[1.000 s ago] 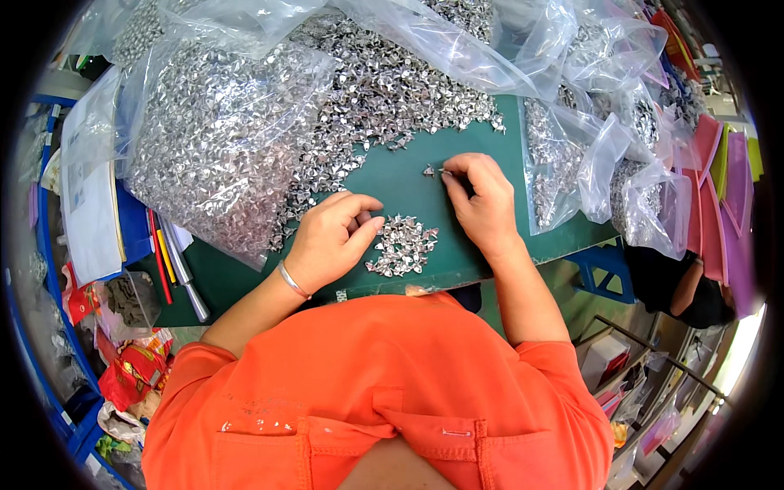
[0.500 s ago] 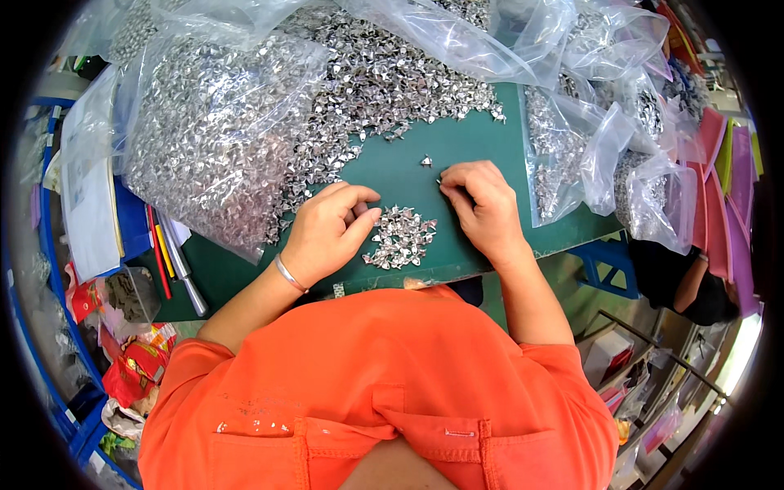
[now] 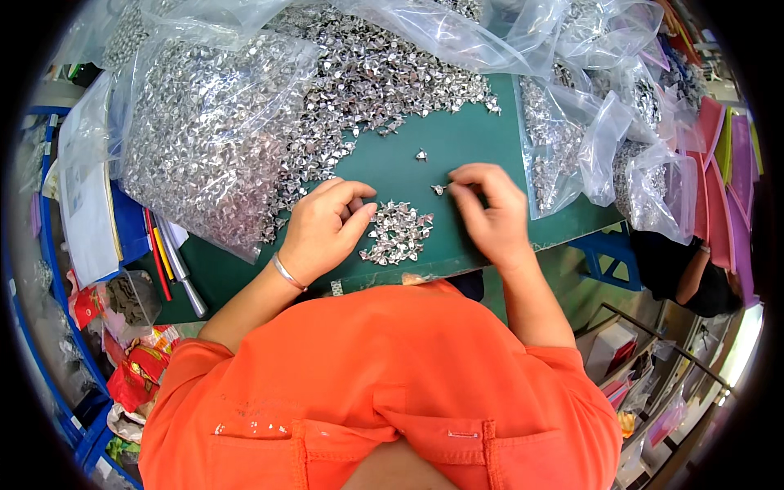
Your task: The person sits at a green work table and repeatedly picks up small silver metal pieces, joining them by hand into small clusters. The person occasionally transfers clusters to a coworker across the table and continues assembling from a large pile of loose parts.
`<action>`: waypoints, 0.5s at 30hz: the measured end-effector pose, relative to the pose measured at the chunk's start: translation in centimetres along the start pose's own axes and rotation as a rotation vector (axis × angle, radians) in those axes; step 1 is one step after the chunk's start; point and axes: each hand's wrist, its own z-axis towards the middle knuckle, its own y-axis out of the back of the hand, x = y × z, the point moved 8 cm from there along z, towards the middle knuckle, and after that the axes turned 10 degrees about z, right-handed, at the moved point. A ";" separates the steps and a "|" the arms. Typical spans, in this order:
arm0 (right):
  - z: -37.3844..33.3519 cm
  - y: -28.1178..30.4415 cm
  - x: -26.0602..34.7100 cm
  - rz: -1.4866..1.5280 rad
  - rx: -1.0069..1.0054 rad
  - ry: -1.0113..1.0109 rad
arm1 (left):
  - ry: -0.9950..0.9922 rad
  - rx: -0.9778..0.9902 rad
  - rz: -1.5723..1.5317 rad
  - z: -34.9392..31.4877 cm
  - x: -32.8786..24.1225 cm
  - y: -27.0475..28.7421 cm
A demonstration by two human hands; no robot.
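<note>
A small pile of shiny metal parts (image 3: pixel 398 234), each with bent prongs, lies on the green tabletop between my hands. At its left edge rests my left hand (image 3: pixel 327 227), fingers loosely curled, with a gap between thumb and forefinger; nothing shows in that gap. To the pile's right is my right hand (image 3: pixel 495 214), slightly blurred, its thumb and forefinger apart. One single metal part (image 3: pixel 438 189) lies just off its fingertips. Farther away sits another lone metal part (image 3: pixel 421 154), separate from the pile.
A large heap of metal parts (image 3: pixel 367 82) spreads across the back. Left of it lies a clear plastic bag (image 3: pixel 212 139) full of them; more filled bags (image 3: pixel 555 147) stand at right. Pens (image 3: pixel 161 249) and papers (image 3: pixel 86 188) are at left. A blue stool (image 3: pixel 608 255) stands beyond the table edge.
My right hand has shifted slightly right and its fingers have parted; a single metal part now shows beside its fingertips. My left hand stays nearly in place.
</note>
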 end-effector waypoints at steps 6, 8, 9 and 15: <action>-0.6 -1.4 0.8 -0.109 0.044 0.161 | 0.003 0.003 -0.025 0.0 0.1 0.0; -0.7 -1.8 1.1 -0.067 0.104 0.181 | 0.016 0.010 -0.040 0.0 0.1 0.0; -0.8 -2.0 1.4 -0.046 0.134 0.191 | 0.023 0.013 -0.047 -0.1 0.2 0.0; -0.7 0.0 0.0 -0.014 -0.028 0.025 | -0.001 0.016 -0.029 -0.1 0.2 -0.1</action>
